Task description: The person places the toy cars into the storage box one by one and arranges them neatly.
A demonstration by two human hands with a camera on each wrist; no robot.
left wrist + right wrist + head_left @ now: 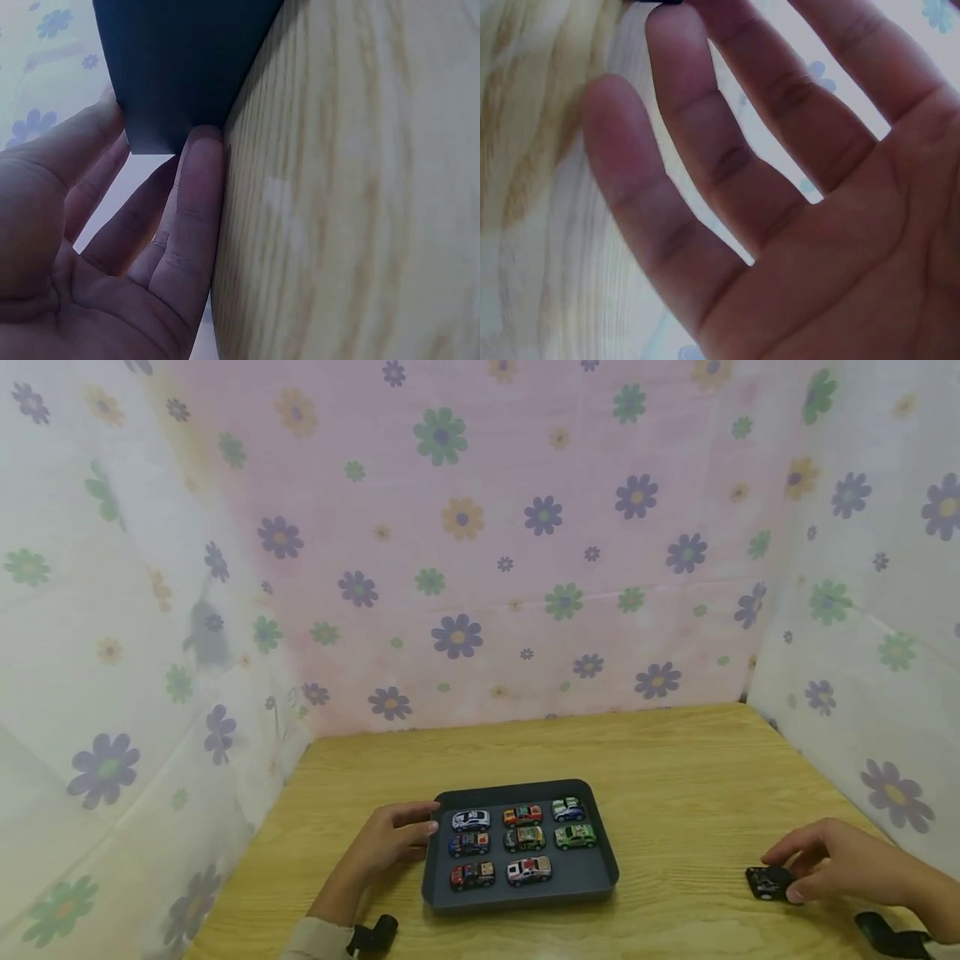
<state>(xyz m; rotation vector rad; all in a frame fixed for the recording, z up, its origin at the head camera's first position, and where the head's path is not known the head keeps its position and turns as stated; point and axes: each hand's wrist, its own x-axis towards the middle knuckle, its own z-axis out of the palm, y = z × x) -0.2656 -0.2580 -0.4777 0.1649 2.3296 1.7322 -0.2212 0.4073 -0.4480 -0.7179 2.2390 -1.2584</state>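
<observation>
My left hand (392,839) rests at the left side of a dark grey tray (517,906), with thumb and index fingertips at its rim. In the left wrist view, the outer fingers (196,180) extend along the table to the tray's wall (180,75). Off to the right, my right hand (847,864) pinches a black toy car (767,882) low over the table between thumb and fingers. The right wrist view shows its other fingers (622,142) spread, with only a dark sliver of the car at the top edge.
Several small toy cars stand in rows in the tray, among them a white one (471,820), a green one (575,836) and a red one (472,875). The tray sits on a wooden table (675,777). Flower-patterned curtains (525,568) enclose the table's back and sides.
</observation>
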